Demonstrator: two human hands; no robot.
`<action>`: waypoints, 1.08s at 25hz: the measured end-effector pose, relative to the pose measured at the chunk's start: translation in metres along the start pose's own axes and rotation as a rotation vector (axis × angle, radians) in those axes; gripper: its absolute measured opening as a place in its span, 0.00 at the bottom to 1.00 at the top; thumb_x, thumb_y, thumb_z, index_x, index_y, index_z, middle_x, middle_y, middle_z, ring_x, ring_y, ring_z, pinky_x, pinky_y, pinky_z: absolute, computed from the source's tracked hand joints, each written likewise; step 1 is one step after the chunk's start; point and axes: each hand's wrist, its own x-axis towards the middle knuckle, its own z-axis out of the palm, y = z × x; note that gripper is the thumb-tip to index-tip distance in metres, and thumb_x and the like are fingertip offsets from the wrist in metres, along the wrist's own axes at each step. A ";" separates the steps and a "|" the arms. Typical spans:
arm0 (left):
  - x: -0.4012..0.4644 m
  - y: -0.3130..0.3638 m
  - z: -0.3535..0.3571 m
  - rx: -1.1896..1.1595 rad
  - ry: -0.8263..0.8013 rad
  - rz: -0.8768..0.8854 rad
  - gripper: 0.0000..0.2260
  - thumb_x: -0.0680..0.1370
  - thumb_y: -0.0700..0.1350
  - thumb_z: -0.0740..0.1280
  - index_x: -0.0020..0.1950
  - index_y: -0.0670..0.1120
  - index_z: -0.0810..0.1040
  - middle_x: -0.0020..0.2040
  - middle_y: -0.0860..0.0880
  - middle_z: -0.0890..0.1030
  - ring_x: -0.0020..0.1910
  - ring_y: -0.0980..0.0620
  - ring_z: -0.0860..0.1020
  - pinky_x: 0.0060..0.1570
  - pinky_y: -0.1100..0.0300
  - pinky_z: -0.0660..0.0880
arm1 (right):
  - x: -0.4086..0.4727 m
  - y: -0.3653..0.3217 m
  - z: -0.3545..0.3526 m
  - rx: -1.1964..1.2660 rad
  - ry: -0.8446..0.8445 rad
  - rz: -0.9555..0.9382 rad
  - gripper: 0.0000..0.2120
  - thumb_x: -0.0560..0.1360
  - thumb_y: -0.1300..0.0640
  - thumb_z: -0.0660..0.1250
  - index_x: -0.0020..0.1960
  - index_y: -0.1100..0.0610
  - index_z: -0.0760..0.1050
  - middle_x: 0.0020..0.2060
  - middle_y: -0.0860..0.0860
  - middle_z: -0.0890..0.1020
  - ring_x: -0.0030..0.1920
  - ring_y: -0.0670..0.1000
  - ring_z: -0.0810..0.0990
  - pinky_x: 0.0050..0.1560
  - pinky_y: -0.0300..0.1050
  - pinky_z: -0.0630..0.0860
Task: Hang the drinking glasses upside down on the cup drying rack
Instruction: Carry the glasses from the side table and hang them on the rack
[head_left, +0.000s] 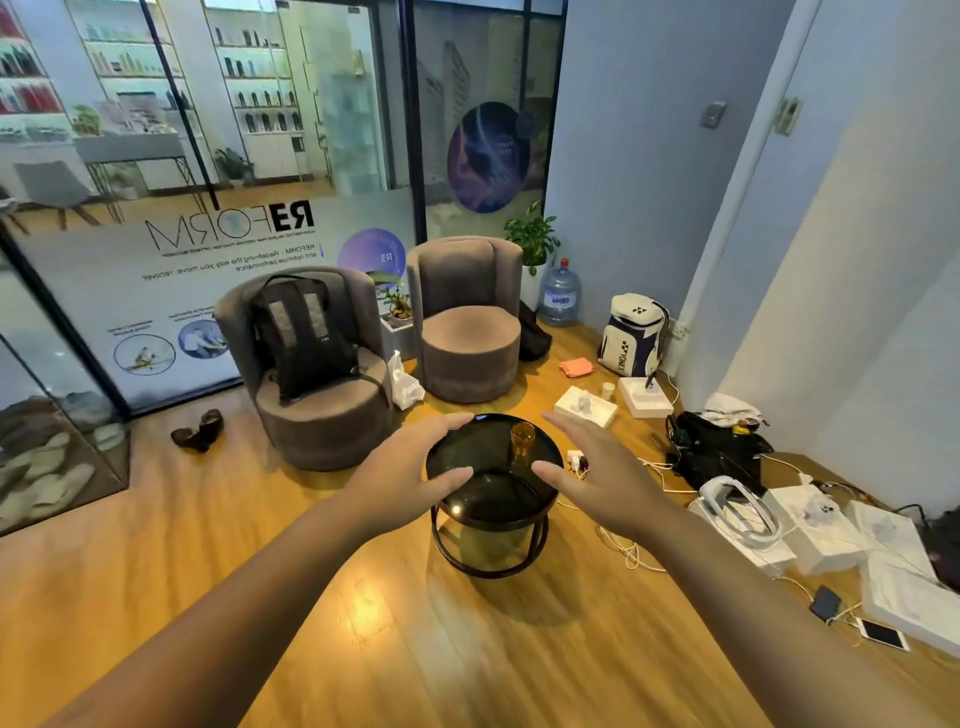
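The round surface (467, 457) is standing low on the floor, so both arms are reaching out and down toward it. The left hand (410, 467) and right hand (597, 467) are hovering either side, fingers (550, 470) spread, holding nothing. The amber glass (522, 441) is standing upright on the surface, between the hands, nearer the right fingers, untouched. No rack is showing.

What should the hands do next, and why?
Probably the right hand should reach in and take the amber glass. It stands on the round black table, and both hands, the left hand too, are open and hold nothing.
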 end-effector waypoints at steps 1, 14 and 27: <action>0.013 -0.011 0.001 -0.009 -0.005 0.001 0.30 0.79 0.56 0.72 0.78 0.63 0.65 0.70 0.66 0.71 0.68 0.66 0.69 0.58 0.75 0.67 | 0.012 0.004 0.002 0.002 -0.002 0.009 0.38 0.73 0.23 0.61 0.79 0.32 0.58 0.79 0.40 0.67 0.77 0.47 0.65 0.62 0.44 0.67; 0.225 -0.169 0.006 -0.063 -0.221 0.109 0.33 0.78 0.54 0.74 0.81 0.55 0.65 0.77 0.54 0.71 0.75 0.54 0.68 0.73 0.50 0.70 | 0.194 0.024 0.075 0.035 0.098 0.303 0.36 0.76 0.30 0.66 0.80 0.33 0.58 0.81 0.43 0.65 0.78 0.52 0.66 0.68 0.53 0.71; 0.397 -0.275 0.121 -0.139 -0.327 -0.061 0.36 0.75 0.56 0.77 0.79 0.60 0.64 0.76 0.58 0.70 0.74 0.56 0.69 0.69 0.55 0.74 | 0.331 0.168 0.116 0.108 0.057 0.495 0.35 0.78 0.35 0.69 0.81 0.35 0.59 0.81 0.44 0.65 0.80 0.52 0.64 0.71 0.57 0.71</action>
